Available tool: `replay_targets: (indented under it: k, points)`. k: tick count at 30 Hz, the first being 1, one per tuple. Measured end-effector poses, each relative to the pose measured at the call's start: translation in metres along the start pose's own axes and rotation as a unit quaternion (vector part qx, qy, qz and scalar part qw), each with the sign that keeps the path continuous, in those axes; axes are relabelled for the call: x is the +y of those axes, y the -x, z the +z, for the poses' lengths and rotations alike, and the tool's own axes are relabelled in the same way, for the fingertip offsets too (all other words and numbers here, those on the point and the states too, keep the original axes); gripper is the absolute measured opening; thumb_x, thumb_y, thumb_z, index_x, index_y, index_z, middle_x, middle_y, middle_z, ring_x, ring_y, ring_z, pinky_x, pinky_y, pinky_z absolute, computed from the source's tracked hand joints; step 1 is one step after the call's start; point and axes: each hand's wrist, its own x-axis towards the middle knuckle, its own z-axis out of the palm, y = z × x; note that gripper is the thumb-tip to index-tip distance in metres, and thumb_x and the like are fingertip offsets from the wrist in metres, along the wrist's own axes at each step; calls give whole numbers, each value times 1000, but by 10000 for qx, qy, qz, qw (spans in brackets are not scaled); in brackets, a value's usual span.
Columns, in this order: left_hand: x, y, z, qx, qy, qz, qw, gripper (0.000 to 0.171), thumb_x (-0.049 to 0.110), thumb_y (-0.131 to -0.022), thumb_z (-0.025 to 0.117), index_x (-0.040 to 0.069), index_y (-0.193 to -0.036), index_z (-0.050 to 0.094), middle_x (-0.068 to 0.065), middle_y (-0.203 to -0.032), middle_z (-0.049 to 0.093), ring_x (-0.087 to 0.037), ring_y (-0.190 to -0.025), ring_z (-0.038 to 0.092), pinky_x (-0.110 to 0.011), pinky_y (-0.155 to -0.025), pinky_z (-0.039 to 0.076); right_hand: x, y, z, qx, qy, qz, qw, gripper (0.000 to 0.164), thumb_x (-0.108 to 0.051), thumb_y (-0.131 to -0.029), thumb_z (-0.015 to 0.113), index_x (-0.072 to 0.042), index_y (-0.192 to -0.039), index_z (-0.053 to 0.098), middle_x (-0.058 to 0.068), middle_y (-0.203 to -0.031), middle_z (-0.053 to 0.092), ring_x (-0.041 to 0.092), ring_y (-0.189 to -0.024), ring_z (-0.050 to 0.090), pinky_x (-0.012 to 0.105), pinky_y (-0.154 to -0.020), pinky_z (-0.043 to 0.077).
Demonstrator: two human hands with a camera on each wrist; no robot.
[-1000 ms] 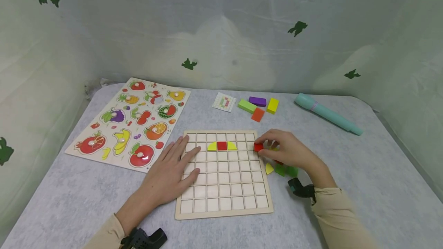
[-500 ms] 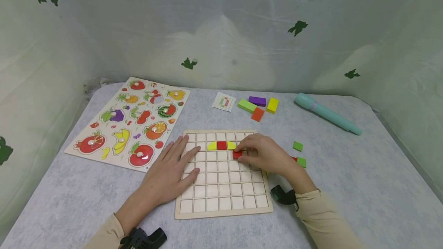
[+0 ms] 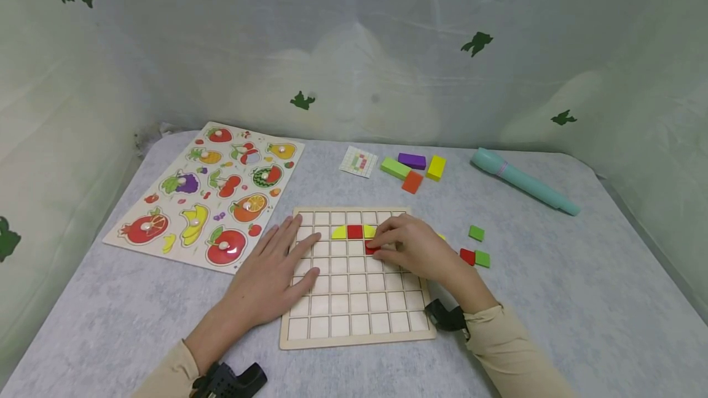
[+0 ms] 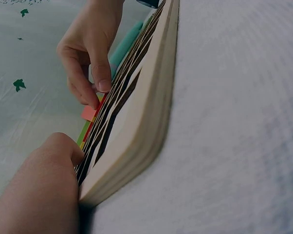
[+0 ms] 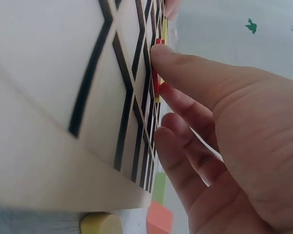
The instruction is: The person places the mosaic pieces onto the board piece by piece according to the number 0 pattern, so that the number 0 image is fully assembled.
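Observation:
A wooden grid board (image 3: 359, 341) lies on the table in the head view. My left hand (image 3: 271, 275) rests with spread, straight fingers on its left side. In an upper row, a red square tile (image 3: 355, 232) sits between two yellow curved tiles, the left yellow tile (image 3: 339, 233) fully seen and the right yellow tile (image 3: 368, 231) partly behind my fingers. My right hand (image 3: 417, 250) pinches another red tile (image 3: 369, 249) between thumb and fingertips, one row below the right yellow tile. In the right wrist view, the thumb (image 5: 180, 61) touches the board's surface area near red and yellow edges.
Right of the board lie a red piece (image 3: 467, 257), a lower green tile (image 3: 482, 259) and an upper green tile (image 3: 476, 233). Behind are a small pattern card (image 3: 358, 162), several coloured blocks including a purple block (image 3: 412, 161), and a teal tube (image 3: 525, 183). A fruit puzzle board (image 3: 182, 201) lies left.
My right hand has carried the red tile left from the board's right edge to a cell below the right yellow tile. The left hand stays in place.

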Motion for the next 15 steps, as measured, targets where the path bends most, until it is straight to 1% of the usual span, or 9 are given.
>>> replay_targets:
  k: [1, 4, 10, 13, 15]
  points:
    - [0, 0, 0, 0, 2, 1, 10000, 65, 52, -99, 55, 20, -155, 49, -16, -171, 23, -33, -159, 18, -51, -129, 16, -1, 0, -1, -14, -11, 19, 10000, 22, -20, -90, 82, -18, -111, 82, -5, -112, 72, 13, -102, 62, 33, -89, 56]
    - [0, 0, 0, 0, 10, 7, 10000, 65, 52, -99, 56, 20, -155, 49, -17, -170, 23, -33, -159, 18, -52, -129, 17, -1, 2, -3, -49, -81, 122, 9999, 26, -20, -90, 82, -19, -115, 81, -6, -113, 72, 13, -99, 61, 30, -83, 56]
    - [1, 0, 0, -3, 17, 9, 10000, 65, 52, -99, 56, 19, -154, 49, -16, -170, 23, -33, -159, 19, -52, -129, 17, 8, 11, -16, 14, -332, 392, 9987, 27, -22, -91, 80, -20, -118, 78, -8, -112, 73, 12, -97, 62, 30, -80, 56]
    - [1, 0, 0, -10, 22, 4, 10000, 65, 52, -99, 56, 19, -154, 49, -16, -170, 23, -33, -159, 19, -52, -129, 17, 16, 19, -26, 100, -342, 447, 9984, 29, -21, -90, 82, -17, -118, 78, -6, -111, 74, 15, -94, 64, 33, -82, 58]
    - [1, 0, 0, -9, 15, 1, 10000, 65, 52, -99, 56, 20, -154, 49, -16, -170, 23, -33, -159, 19, -52, -129, 17, 21, 24, -33, 148, -329, 512, 9980, 29, -19, -89, 82, -15, -117, 78, -4, -111, 75, 16, -95, 64, 34, -83, 59]
